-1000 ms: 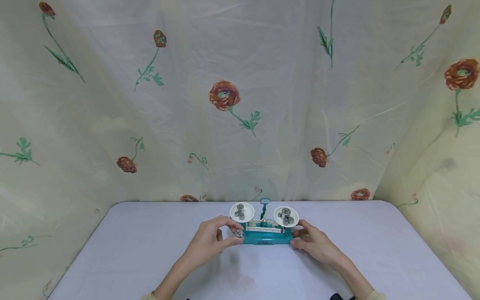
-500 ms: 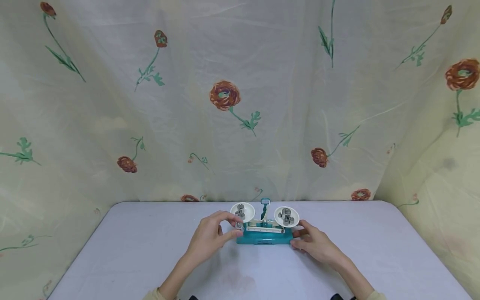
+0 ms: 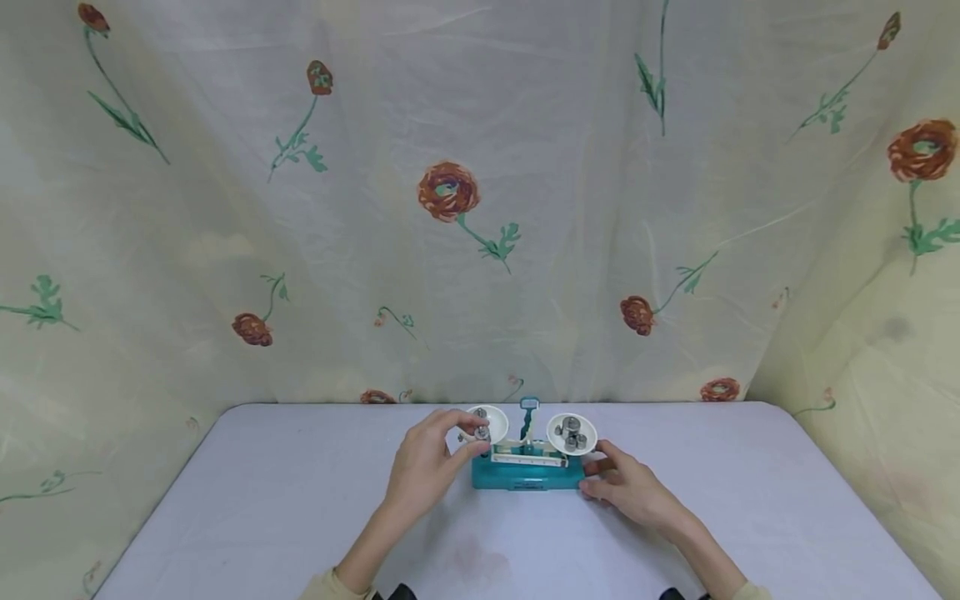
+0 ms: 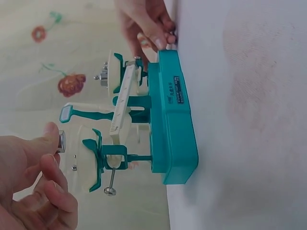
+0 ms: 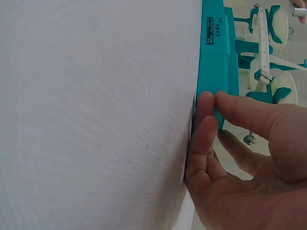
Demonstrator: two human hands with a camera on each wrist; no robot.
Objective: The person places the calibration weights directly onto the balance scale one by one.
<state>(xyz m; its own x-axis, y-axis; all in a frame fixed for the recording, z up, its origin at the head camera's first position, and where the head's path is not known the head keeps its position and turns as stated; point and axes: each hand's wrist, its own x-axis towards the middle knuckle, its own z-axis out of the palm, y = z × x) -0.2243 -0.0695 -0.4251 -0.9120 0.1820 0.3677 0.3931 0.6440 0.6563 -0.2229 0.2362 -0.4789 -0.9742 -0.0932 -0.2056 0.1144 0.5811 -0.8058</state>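
A teal balance scale (image 3: 528,478) with two white pans stands on the table. My left hand (image 3: 422,471) pinches a small metal weight (image 4: 61,142) between thumb and forefinger, just above the left pan (image 3: 498,423). Other weights lie in that pan, partly hidden by my fingers. Several metal weights (image 3: 572,427) sit in the right pan (image 3: 589,432). At the right end of the base, my right hand (image 3: 633,493) grips the corner with thumb and fingers, as the right wrist view shows; its lower fingers rest against the tabletop.
A pale cloth covers the table (image 3: 300,492). Behind it hangs a flower-printed curtain (image 3: 540,300), close to the table's back edge. The scale's pointer post (image 3: 528,417) rises between the pans, and an adjusting screw (image 4: 110,191) sticks out at the beam's left end.
My left hand has risen from beside the base's left end to above the left pan, carrying the weight. The right hand has stayed at the base's right end.
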